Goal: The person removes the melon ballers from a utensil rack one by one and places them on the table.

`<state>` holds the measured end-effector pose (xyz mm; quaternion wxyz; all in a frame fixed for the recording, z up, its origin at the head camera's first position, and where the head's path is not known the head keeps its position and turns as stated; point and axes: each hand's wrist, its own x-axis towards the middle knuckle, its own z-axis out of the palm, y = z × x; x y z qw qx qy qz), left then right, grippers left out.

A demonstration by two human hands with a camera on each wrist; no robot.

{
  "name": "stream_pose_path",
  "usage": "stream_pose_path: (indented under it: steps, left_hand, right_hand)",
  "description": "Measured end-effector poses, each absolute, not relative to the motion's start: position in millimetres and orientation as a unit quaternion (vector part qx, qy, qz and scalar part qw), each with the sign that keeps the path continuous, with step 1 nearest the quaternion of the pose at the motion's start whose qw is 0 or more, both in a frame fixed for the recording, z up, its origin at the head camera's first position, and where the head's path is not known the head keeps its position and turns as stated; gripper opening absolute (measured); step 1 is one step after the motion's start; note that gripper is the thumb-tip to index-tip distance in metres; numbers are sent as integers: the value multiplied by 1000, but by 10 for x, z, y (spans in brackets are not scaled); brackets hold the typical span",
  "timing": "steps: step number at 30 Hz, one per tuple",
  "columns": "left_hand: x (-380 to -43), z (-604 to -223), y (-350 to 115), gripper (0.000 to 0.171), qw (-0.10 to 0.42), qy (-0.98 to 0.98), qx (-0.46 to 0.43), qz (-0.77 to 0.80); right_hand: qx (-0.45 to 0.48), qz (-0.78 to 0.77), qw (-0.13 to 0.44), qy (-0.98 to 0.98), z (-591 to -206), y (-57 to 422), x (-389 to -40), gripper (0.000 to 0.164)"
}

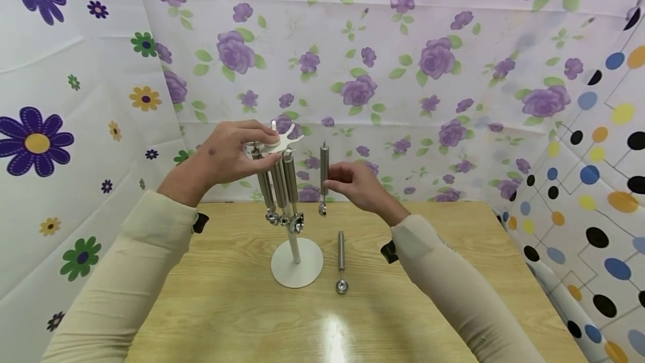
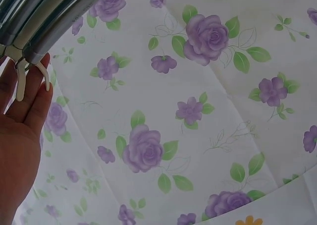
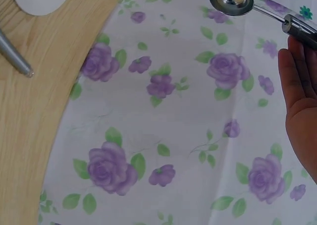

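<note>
Scoop (image 1: 324, 170) pinched by right grip (image 1: 360, 184); left grip (image 1: 232, 151) clasps rack (image 1: 285, 142), whose pole (image 1: 294, 247) only the head view shows. Floral cloth (image 1: 383, 83) backs the bench (image 1: 227, 296).

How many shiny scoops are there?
5: on the white stand hang a left scoop, a middle scoop and a right scoop; the right hand holds a fourth scoop; a fifth scoop lies on the table. More may hide behind the hanging ones.

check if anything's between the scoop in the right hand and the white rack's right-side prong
Nothing visible stands between the scoop in the right hand and that prong. The left hand grips the rack from the other side; hanging scoops sit lower.
</note>
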<state>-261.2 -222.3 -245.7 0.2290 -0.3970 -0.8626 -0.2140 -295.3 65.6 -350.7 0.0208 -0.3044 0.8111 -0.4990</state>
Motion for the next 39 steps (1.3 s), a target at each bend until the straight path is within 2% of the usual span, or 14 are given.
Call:
stream_pose_path:
  steps: [16,39]
  left_hand:
    - [-2650,-2488,-2227,28,256,-843,-417,-224]
    - [-2683,-2543,-2230,28,275,-822,-435,-244]
  right_hand:
    - [-231,-513,39,826,-4013,1043,-2903,22]
    - [-194,-534,35,822,-4624,1253,-2898,18]
